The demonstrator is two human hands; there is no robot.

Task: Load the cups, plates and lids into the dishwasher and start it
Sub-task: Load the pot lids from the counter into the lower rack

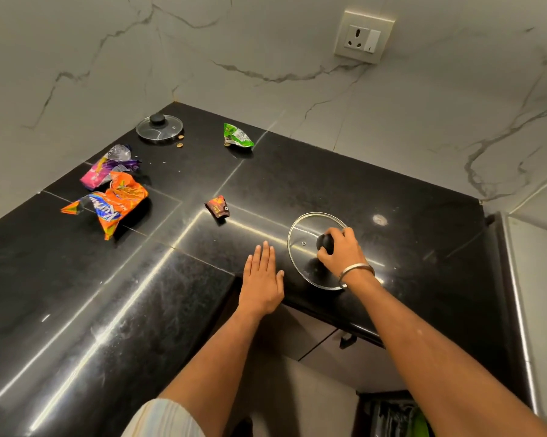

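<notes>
We noted the near lid (310,250) lying flat on the black worktop (408,216), close to its front edge on the right-hand run. Glass disc, metal rim, black knob (325,242) at centre. Our right hand (341,252) was closed around that knob, fingers curled over it, a bangle (355,272) on the wrist. Our left hand (261,279) lay open and flat, palm down, fingers together, at the front edge just beside the lid's rim and holding nothing.

A second lid (159,128), smaller in view, sat near the back corner where the two walls met, well apart from the first. Crumpled snack wrappers (111,200) lay along the left run, with a green one (237,136) toward the back edge and a small dark one (218,207) mid-worktop. No cups, plates or dishwasher showed.

Handling, as we judged it: the glass is stiff, fairly heavy for its size and breakable, and the rim looked smooth and likely slippery against polished stone. The knob seemed the sound hold, since the disc lies too flat to get fingers under. Lifting straight up should spare the rim from scraping. We reckoned the far lid wants the same hold.
</notes>
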